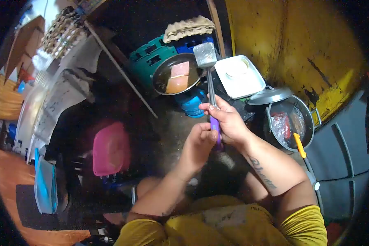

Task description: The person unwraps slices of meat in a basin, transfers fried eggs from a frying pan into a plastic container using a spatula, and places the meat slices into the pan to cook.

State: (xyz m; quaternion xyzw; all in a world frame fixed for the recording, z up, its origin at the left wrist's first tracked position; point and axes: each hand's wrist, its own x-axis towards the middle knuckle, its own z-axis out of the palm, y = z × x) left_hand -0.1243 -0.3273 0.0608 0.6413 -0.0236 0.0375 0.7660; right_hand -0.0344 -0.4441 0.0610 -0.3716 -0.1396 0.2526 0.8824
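Observation:
My right hand is closed round the handle of a spatula with a purple grip, held upright. The fingers of my left hand are curled against the lower part of the same grip. The spatula's flat metal blade points away from me, beside the right edge of a dark frying pan. Two flat slices, one pink and one more orange, lie in the pan, their edges meeting.
A white tray holds a round white container. Right of it are a pot with plastic-wrapped items and an orange-handled utensil, and a lid. Egg trays top the crates. A pink container stands left.

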